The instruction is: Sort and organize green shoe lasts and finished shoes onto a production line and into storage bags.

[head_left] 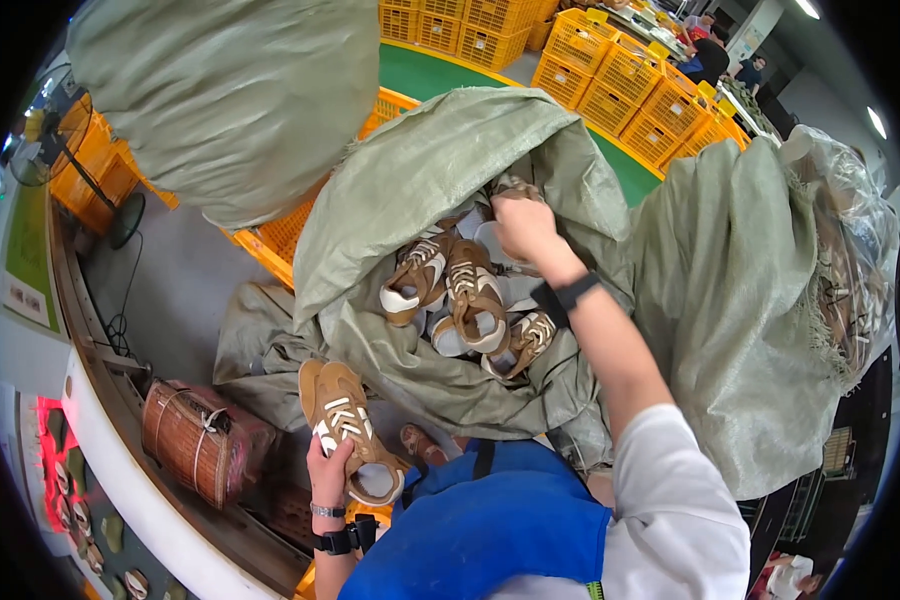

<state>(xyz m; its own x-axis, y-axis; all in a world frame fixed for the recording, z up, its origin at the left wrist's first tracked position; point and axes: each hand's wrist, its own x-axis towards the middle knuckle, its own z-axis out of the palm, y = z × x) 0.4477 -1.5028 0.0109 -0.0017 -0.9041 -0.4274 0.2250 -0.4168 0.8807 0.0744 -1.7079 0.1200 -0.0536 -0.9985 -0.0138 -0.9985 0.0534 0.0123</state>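
My left hand [330, 468] is closed around a brown sneaker [348, 415] with white laces and stripes, its toe pointing away from me. The tip of a second brown shoe shows pressed against it. In front of me a grey-green woven sack [410, 190] lies open, with several brown and white sneakers [473, 285] jumbled inside. My right hand [526, 232] reaches into its far side, the fingers curled on another brown sneaker [516, 187], mostly hidden by the hand and the sack's folds.
A full woven sack [230, 100] rises at the far left, another [730, 300] stands at the right. Yellow crates [610, 85] are stacked behind. A white-edged conveyor [150, 500] curves along the left, near a strapped reddish-brown bundle [185, 440] and a fan [60, 130].
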